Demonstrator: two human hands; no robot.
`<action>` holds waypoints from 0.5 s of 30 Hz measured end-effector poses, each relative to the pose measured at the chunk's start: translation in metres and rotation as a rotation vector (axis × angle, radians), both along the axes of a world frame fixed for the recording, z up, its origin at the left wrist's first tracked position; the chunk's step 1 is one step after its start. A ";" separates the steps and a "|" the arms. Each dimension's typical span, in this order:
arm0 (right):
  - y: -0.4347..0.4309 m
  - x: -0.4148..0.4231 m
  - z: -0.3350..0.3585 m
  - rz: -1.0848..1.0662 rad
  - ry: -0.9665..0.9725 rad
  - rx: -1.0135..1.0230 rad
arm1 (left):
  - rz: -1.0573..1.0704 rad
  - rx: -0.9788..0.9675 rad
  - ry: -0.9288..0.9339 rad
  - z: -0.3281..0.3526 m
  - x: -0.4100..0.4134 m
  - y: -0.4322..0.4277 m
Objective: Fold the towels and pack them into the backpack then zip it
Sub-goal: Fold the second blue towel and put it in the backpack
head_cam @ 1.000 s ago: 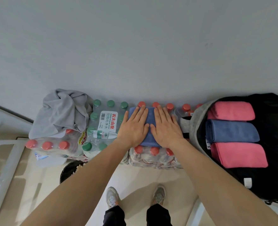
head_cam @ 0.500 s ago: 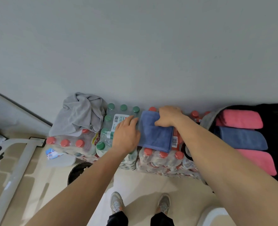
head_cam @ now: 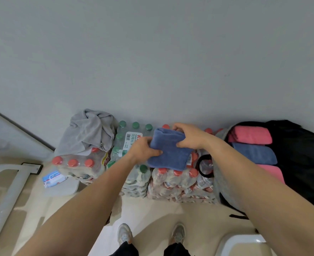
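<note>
A folded blue towel (head_cam: 168,154) is lifted just above the shrink-wrapped packs of water bottles (head_cam: 172,180). My left hand (head_cam: 143,150) grips its left edge, thumb on top. My right hand (head_cam: 187,134) grips its far right edge, fingers curled over the fold. At the right lies an open black backpack (head_cam: 300,145) with a grey rim. Inside it sit a rolled pink towel (head_cam: 250,135), a blue towel (head_cam: 254,153) and another pink towel (head_cam: 274,172), partly hidden by my right forearm. A crumpled grey towel (head_cam: 88,132) lies on the left bottle pack.
The bottle packs stand against a grey wall. A white metal frame (head_cam: 6,193) crosses the floor at the left, with a packet of wipes (head_cam: 52,178) beside it. A white stool edge (head_cam: 242,242) shows at the lower right. My shoes (head_cam: 124,235) stand on the tiled floor.
Both hands went from pressing flat on the blue towel to gripping its edges. The towel now rises off the bottle pack, folded smaller.
</note>
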State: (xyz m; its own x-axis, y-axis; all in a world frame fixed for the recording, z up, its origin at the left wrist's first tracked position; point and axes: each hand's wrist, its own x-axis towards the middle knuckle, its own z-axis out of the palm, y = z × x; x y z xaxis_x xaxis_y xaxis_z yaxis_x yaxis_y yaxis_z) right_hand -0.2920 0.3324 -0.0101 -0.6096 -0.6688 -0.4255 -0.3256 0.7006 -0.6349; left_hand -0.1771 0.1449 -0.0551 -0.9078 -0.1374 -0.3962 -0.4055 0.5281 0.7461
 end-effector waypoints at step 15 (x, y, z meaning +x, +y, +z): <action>0.028 0.015 -0.060 -0.430 0.021 0.154 | 0.169 -0.067 0.160 -0.014 -0.051 0.019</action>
State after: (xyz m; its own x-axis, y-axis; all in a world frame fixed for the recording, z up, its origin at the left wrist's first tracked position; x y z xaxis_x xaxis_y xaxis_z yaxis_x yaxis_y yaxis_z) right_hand -0.2767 0.3608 -0.0698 -0.8274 -0.2829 -0.4851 0.0042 0.8608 -0.5090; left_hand -0.2284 0.1637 -0.0694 -0.9201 -0.3140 -0.2340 -0.3719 0.5130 0.7737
